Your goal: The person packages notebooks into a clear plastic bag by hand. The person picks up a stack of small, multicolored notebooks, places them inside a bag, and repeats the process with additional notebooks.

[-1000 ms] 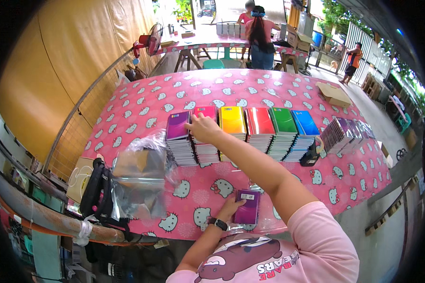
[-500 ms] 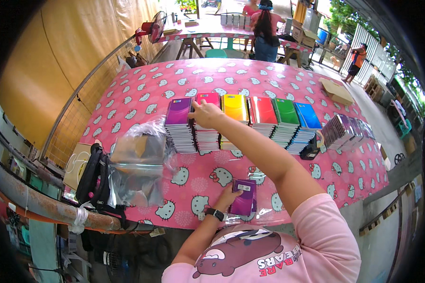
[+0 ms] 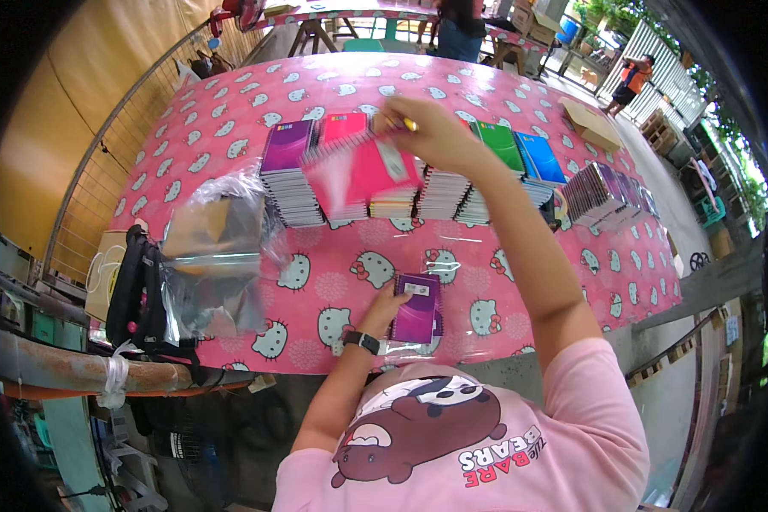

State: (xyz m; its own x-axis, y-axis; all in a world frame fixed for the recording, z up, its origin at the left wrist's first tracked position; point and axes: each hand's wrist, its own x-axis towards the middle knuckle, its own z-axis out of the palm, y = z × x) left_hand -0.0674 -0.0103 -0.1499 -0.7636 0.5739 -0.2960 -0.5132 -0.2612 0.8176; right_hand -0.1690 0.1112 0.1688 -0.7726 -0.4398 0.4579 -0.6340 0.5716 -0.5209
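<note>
My right hand (image 3: 431, 136) grips a pink spiral notebook (image 3: 375, 175) by its upper edge, holding it tilted in the air over the row of stacks. Its cover is smeared by motion and a pale label shows on it. My left hand (image 3: 387, 305) holds a purple spiral notebook (image 3: 416, 320) at its left edge, near the table's front; another purple notebook peeks out beneath. Behind stand the stacks: purple (image 3: 288, 147), pink (image 3: 344, 126), green (image 3: 499, 145) and blue (image 3: 541, 159). The yellow and red stacks are mostly hidden by my right hand and the lifted notebook.
Clear plastic bags (image 3: 213, 264) lie on the left, beside a black bag (image 3: 132, 286). A row of upright notebooks (image 3: 596, 196) stands at the right, with a cardboard piece (image 3: 590, 126) behind it. Beyond are a red fan (image 3: 241, 12), a second table and people.
My right hand has lifted a pink notebook from its stack and moved right with it. My left hand stays on the purple notebook. The whole view has tilted downward.
</note>
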